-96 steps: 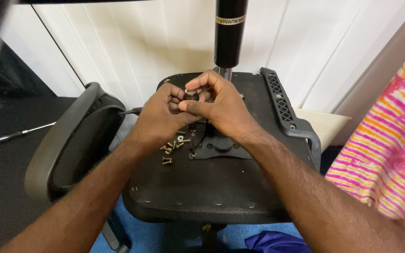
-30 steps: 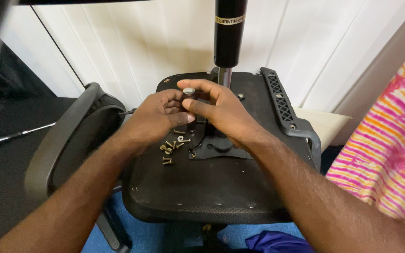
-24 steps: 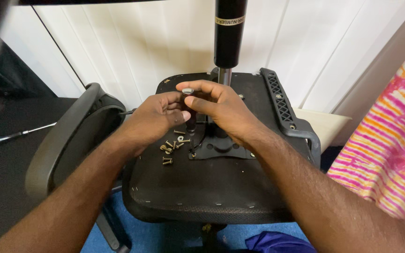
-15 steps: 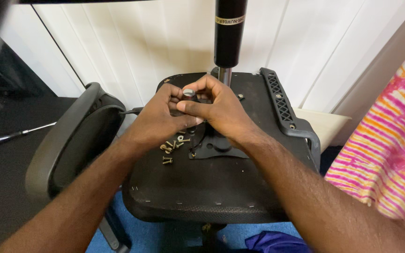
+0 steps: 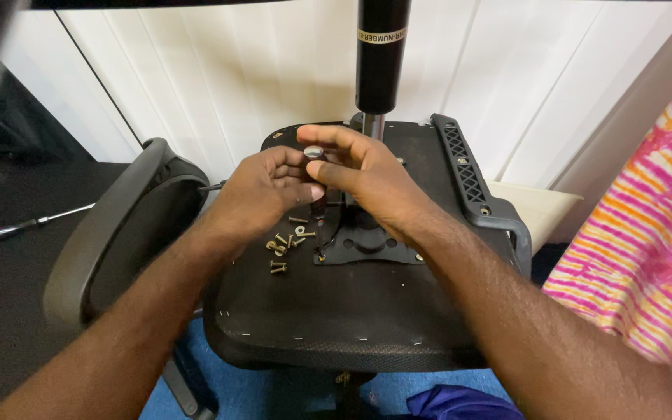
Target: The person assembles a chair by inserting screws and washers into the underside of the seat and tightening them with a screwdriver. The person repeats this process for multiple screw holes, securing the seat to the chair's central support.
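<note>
Both hands meet over an upturned office chair seat (image 5: 336, 311). Left hand (image 5: 262, 190) and right hand (image 5: 359, 167) pinch a small silver-headed bolt (image 5: 313, 152) btwn fingertips, above the black mounting plate (image 5: 367, 241). Loose screws (image 5: 285, 245) lie just left of the plate. Gas cylinder (image 5: 381, 54) stands upright behind.

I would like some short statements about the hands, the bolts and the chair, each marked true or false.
1. Both hands meet over the upturned chair seat. True.
2. The right hand and the left hand are far apart. False: their fingers touch around a small round-headed metal part.
3. Loose bolts lie on the seat. True.
4. The black gas cylinder lies flat on the seat. False: it stands upright behind the hands.
5. A screwdriver lies on the dark surface at the left. True.
</note>
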